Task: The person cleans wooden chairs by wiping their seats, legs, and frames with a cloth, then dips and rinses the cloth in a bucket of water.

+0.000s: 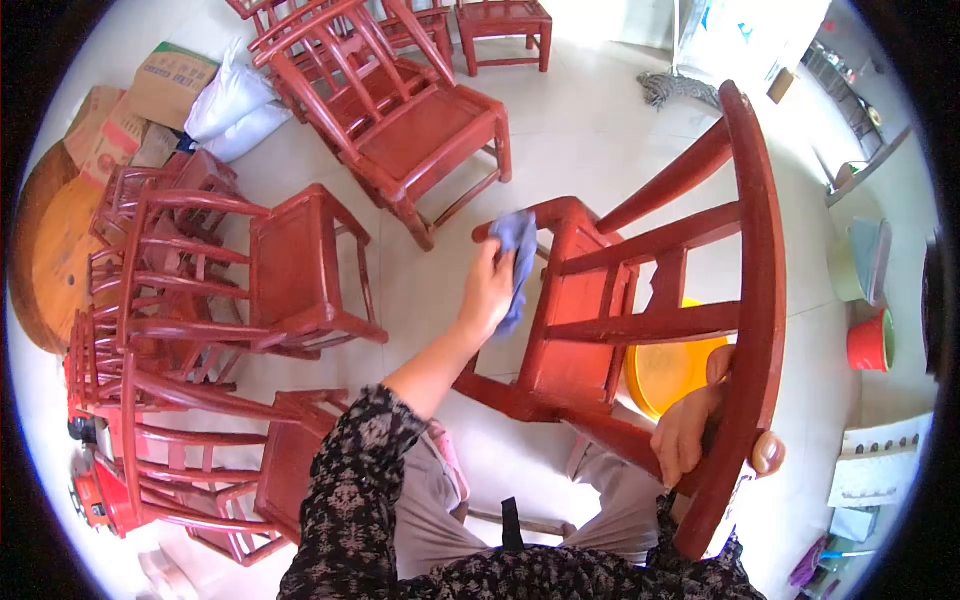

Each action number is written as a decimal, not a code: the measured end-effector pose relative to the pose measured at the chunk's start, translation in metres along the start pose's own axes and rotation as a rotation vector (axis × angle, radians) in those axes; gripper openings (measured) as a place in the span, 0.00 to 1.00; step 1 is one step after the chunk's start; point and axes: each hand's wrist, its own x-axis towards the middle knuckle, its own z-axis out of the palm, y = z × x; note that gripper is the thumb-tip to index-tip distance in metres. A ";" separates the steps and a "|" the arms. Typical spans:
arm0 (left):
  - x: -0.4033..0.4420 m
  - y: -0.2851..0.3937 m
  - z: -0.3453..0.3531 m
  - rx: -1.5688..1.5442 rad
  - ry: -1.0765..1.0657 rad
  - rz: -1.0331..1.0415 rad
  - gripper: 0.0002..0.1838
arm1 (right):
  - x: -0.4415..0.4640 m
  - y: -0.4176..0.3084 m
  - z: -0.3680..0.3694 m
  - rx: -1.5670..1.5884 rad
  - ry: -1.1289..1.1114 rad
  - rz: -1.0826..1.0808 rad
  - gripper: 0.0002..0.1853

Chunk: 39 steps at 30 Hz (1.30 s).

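Observation:
A red wooden chair [650, 328] is tilted in front of me, its slatted back toward my right side. My left hand [486, 295] is closed on a blue cloth [514, 262], which lies against a leg of this chair near the seat's far-left corner. Part of the cloth hangs below my fingers. At the lower right, my right hand [695, 425] is wrapped around the lower part of the chair's back frame. The frame hides part of that hand.
Several similar red chairs [415, 130] stand ahead and to the left. A yellow basin [675, 375] shows behind the held chair. Cardboard boxes [172, 84] and white bags [235, 110] sit at far left; a mop head [678, 91] and red pot [870, 343] are to the right.

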 end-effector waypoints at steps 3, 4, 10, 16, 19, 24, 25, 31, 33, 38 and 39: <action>0.061 0.016 0.042 0.110 0.083 0.423 0.11 | -0.004 -0.008 0.001 -0.041 0.073 0.058 0.40; 0.080 0.016 0.061 0.146 0.118 0.491 0.13 | -0.003 -0.010 -0.001 -0.043 0.028 0.055 0.40; 0.101 0.025 0.110 0.599 -0.140 0.345 0.13 | 0.007 -0.019 -0.025 -0.058 -0.231 0.079 0.37; 0.135 -0.025 0.112 0.567 0.193 0.199 0.14 | 0.011 -0.016 -0.036 -0.040 -0.449 0.131 0.35; 0.142 -0.093 0.073 0.560 0.189 0.222 0.13 | 0.013 -0.019 -0.036 -0.026 -0.398 0.125 0.38; 0.162 -0.149 0.045 0.530 0.146 0.107 0.12 | 0.035 -0.025 -0.020 -0.083 -0.487 0.187 0.38; 0.165 -0.153 0.044 0.529 0.153 0.069 0.11 | 0.039 -0.032 -0.017 -0.087 -0.491 0.192 0.38; 0.138 -0.098 0.069 0.364 0.107 0.359 0.11 | 0.030 -0.027 -0.033 -0.137 -0.566 0.178 0.39; 0.123 -0.060 0.086 0.230 0.029 0.458 0.12 | 0.032 -0.031 -0.030 -0.180 -0.589 0.197 0.39; 0.108 -0.010 0.102 0.387 0.036 0.471 0.15 | 0.027 -0.035 -0.027 -0.212 -0.513 0.193 0.37; 0.110 -0.011 0.103 0.538 0.003 0.511 0.15 | 0.027 -0.038 -0.026 -0.240 -0.490 0.200 0.36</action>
